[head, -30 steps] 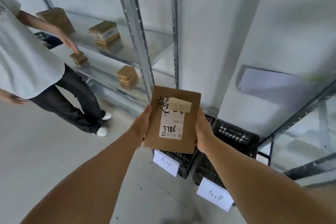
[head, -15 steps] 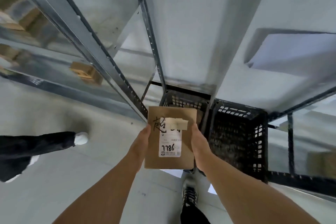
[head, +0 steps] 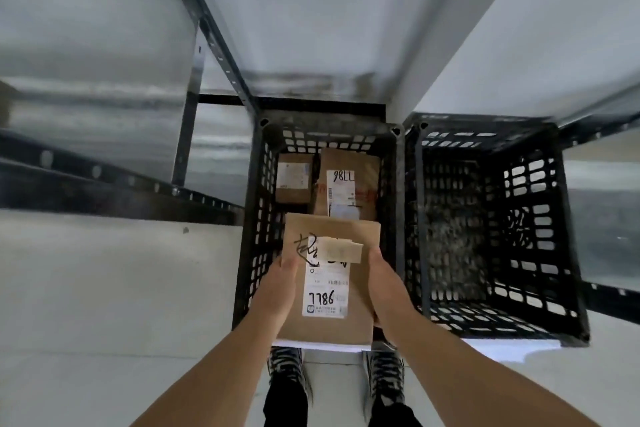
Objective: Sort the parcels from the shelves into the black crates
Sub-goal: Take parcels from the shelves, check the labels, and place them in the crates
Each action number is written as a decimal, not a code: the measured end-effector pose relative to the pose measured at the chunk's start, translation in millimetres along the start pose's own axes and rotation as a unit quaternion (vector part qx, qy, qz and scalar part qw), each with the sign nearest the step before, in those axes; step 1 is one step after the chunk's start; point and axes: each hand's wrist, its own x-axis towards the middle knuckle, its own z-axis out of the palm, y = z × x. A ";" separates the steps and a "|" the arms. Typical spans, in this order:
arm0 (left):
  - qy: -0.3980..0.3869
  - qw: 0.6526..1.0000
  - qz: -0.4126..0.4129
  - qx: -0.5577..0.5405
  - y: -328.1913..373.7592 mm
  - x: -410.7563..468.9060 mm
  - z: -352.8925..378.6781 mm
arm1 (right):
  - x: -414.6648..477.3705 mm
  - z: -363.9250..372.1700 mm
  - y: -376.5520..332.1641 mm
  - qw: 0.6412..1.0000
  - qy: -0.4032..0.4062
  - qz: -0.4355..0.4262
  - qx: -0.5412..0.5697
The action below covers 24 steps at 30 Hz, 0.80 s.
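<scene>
Grip: the left hand [head: 277, 284] and right hand [head: 388, 288] clasp a flat parcel [head: 360, 322] of brown card between them, one hand on each long side edge. Each thumb lies on the upper face at its edge. The fingers pass underneath and are hidden, so how far they curl cannot be told. The parcel is level, face up. Its face carries a white label [head: 323, 291] with handwritten digits, a strip of pale tape [head: 339, 248] above the label, and black marker strokes partly under the tape. Position: the parcel is over the near half of the left crate [head: 249, 218], its far edge above the opening and its near edge over the crate's front wall. Contents below and beyond the grip: a small parcel [head: 294, 177] at the far left of this crate, and a larger parcel [head: 349, 184] just right of it, labelled and face up, the two side by side. To the right of the grip, touching the first, stands the right crate [head: 561, 218]; its dark mesh bottom is blurred. A white paper tag [head: 512, 350] hangs at its front. Nearer than the grip, two shoes [head: 287, 367] stand on the grey floor [head: 104, 288]. A metal shelf upright [head: 221, 45] rises beyond, to the left.
</scene>
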 end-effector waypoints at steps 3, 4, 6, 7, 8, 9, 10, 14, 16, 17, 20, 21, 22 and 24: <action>-0.001 0.998 -0.004 0.069 -11.9 40.5 1.9 | 37.1 19.8 10.5 0.999 0.016 0.024 -0.039; 0.001 0.997 -0.011 0.081 -16.6 54.7 2.9 | 46.1 25.3 11.9 0.998 0.021 0.026 -0.044; 0.004 0.995 -0.029 0.092 -22.3 75.0 5.9 | 62.1 33.0 11.7 0.998 0.028 0.035 -0.049; 0.003 0.995 -0.037 0.095 -23.8 82.3 8.3 | 69.7 35.5 10.3 0.997 0.029 0.040 -0.054; -0.001 0.994 -0.043 0.097 -25.7 87.9 10.6 | 77.2 37.2 9.4 0.997 0.029 0.044 -0.059; -0.005 0.994 -0.046 0.100 -27.7 91.9 13.3 | 84.9 38.9 9.1 0.996 0.030 0.050 -0.063; -0.008 0.994 -0.050 0.100 -31.4 95.7 16.1 | 92.3 40.3 10.6 0.996 0.032 0.054 -0.065; -0.017 0.992 -0.085 0.089 -46.7 111.5 25.9 | 110.7 38.9 18.3 0.996 0.041 0.062 -0.056; -0.024 0.992 -0.097 0.075 -51.1 119.9 31.7 | 112.4 36.0 16.3 0.996 0.046 0.057 -0.053; -0.028 0.992 -0.101 0.070 -53.0 124.3 34.7 | 116.4 34.8 17.9 0.995 0.052 0.060 -0.056; -0.036 0.991 -0.124 0.028 -57.6 138.0 45.7 | 128.2 33.8 22.7 0.995 0.062 0.069 -0.047; -0.039 0.991 -0.130 0.015 -59.5 142.2 50.5 | 132.5 34.4 24.8 0.995 0.067 0.070 -0.037; -0.040 0.990 -0.133 0.009 -61.2 145.2 55.1 | 136.3 34.5 26.6 0.995 0.072 0.067 -0.028; -0.035 0.990 -0.137 0.004 -66.7 153.1 63.1 | 142.8 34.6 31.4 0.994 0.083 0.058 -0.028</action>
